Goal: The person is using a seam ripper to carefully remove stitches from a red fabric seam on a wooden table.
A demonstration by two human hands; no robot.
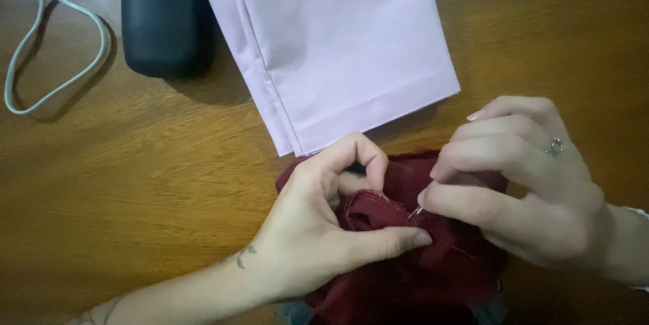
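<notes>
Mid-stitch on the dark red fabric [405, 264] bunched on the wooden table [135, 183]; my left hand [324, 223] pinches the folded hem, my right hand [520, 190] grips the needle [415, 212] (thread's too blurry, I think); next it needs a steady push through the fold.

"Where is there room for a hand to go?"

"The bare wooden table [135, 183] is lying open on the left side, all the way up to the red cloth [419, 271]."

"What is getting in the way?"

"The folded pink cloth [338, 41] is lying right above the red one, nearly touching it. A dark case [162, 14] is sitting beside it at the top, and a pale cord [67, 81] is looping in the top left corner."
</notes>
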